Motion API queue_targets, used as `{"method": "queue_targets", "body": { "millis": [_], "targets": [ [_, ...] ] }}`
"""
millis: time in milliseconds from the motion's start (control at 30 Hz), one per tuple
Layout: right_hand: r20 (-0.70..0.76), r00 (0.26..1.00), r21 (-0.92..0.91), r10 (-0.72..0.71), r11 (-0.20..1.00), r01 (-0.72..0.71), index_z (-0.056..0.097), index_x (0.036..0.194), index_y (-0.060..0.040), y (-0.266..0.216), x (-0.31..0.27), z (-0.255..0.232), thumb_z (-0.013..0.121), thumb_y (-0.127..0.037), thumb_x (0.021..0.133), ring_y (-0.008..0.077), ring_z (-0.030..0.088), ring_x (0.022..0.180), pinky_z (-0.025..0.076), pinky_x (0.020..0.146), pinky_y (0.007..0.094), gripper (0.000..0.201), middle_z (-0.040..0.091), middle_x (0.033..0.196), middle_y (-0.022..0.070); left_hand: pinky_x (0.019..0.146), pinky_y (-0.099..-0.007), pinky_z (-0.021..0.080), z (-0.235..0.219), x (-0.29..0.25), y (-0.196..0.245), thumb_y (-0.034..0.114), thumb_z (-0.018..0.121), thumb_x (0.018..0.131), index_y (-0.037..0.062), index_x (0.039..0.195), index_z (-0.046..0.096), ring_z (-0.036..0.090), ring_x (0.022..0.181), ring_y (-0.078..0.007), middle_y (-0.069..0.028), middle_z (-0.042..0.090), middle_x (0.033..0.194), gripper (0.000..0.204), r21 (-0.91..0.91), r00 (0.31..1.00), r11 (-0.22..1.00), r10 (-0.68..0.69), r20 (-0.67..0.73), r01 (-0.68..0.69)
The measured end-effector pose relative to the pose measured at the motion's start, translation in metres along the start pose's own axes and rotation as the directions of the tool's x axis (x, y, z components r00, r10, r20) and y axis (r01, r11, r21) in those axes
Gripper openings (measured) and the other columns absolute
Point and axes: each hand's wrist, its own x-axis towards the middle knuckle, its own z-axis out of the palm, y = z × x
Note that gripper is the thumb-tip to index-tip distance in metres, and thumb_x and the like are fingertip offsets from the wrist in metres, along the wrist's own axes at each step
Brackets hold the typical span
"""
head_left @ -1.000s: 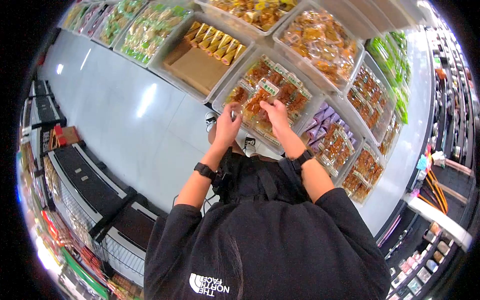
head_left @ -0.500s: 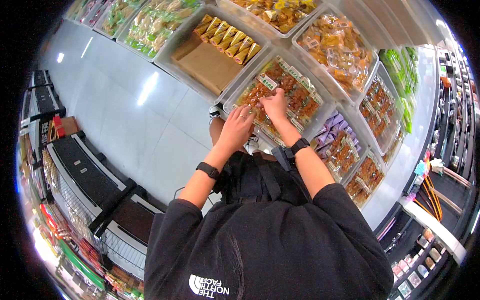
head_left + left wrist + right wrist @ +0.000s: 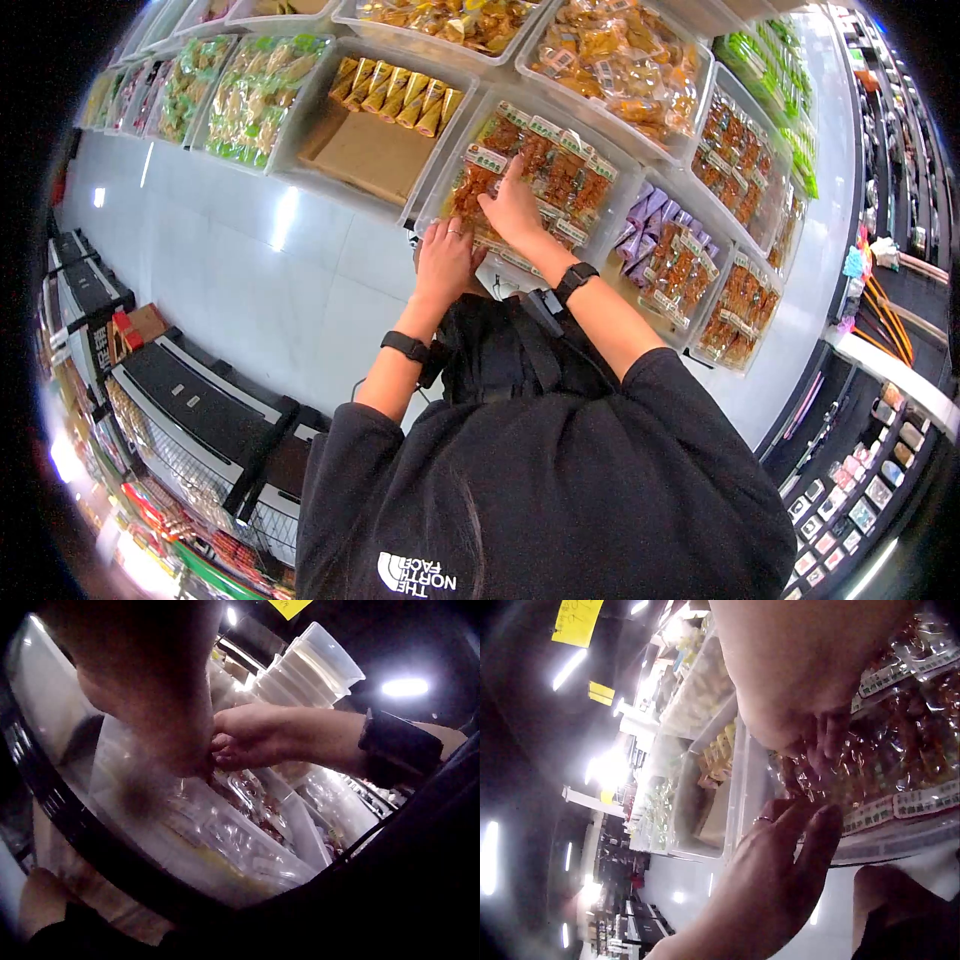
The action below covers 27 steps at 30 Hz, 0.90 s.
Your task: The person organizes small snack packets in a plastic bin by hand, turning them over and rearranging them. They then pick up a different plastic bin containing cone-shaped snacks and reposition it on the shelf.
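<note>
A translucent plastic bin holds clear packs of reddish-brown snack food with white and green labels, laid in rows. Over its near left corner, my left hand rests its bent, loose fingers on a snack pack; a ring shows on one finger. My right hand is just to the right, its index finger extended onto the packs near a white label and its thumb pointing left. In the right wrist view, the left hand has fingers spread close below the right hand. The fingertips are partly hidden in the left wrist view.
To the left stands a bin with yellow cone-shaped packs over brown cardboard. Orange-brown snack packs fill a bin behind; purple cone packs lie at right. Shelves line the left side beyond a pale tiled floor.
Both hands were at the front packs with fingers bent. My left hand has settled at the bin's near left corner; my right index finger has straightened across the packs. The view has shifted.
</note>
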Motion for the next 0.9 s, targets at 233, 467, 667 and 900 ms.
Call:
{"method": "queue_targets", "body": {
  "millis": [233, 467, 667, 900],
  "targets": [
    [-0.102, 0.991, 0.640, 0.089, 0.768, -0.003, 0.023, 0.132, 0.0082, 0.070, -0.046, -0.061, 0.061, -0.012, 0.080, 0.0186, 0.063, 0.057, 0.049, 0.053, 0.0309, 0.068, 0.064, 0.069, 0.0120, 0.093, -0.0415, 0.037, 0.004, 0.005, 0.002, 0.027, 0.057, 0.082, 0.0023, 0.106, 0.056, 0.049, 0.106, -0.0321, -0.0160, 0.053, 0.113, 0.034, -0.078, 0.994, 0.997, -0.036, -0.105, 0.028],
    [-0.393, 0.831, 0.564, 0.394, 0.817, -0.120, 0.053, 0.106, 0.0007, 0.183, -0.122, -0.134, 0.061, -0.014, 0.079, 0.0175, 0.063, 0.059, 0.049, 0.059, 0.0304, 0.031, 0.065, 0.076, 0.0116, 0.093, -0.0438, 0.039, 0.007, 0.042, 0.005, 0.013, 0.056, 0.081, 0.0022, 0.124, 0.044, 0.044, 0.112, -0.0371, -0.0215, 0.045, 0.124, 0.046, -0.088, 0.953, 0.995, 0.013, -0.303, -0.042],
    [-0.538, 0.688, 0.334, 0.487, 0.872, -0.357, 0.058, 0.103, -0.0014, 0.238, -0.166, -0.150, 0.063, -0.025, 0.076, 0.0289, 0.063, 0.082, 0.048, 0.073, 0.0386, 0.036, 0.065, 0.089, 0.0161, 0.093, -0.0441, 0.040, 0.014, 0.056, 0.009, 0.008, 0.054, 0.079, 0.0025, 0.125, 0.044, 0.043, 0.114, -0.0377, -0.0182, 0.044, 0.125, 0.047, -0.085, 0.962, 0.996, 0.007, -0.273, -0.031],
    [-0.572, 0.709, 0.048, 0.413, 0.880, -0.473, 0.053, 0.106, 0.0024, 0.229, -0.162, -0.146, 0.070, -0.046, 0.068, 0.0370, 0.056, 0.099, 0.046, 0.081, 0.0448, 0.064, 0.058, 0.103, 0.0237, 0.096, -0.0456, 0.037, 0.008, 0.059, 0.026, 0.007, 0.054, 0.079, 0.0006, 0.122, 0.044, 0.042, 0.115, -0.0386, -0.0213, 0.046, 0.123, 0.044, -0.023, 0.943, 1.000, 0.012, -0.333, -0.020]
  ]
}}
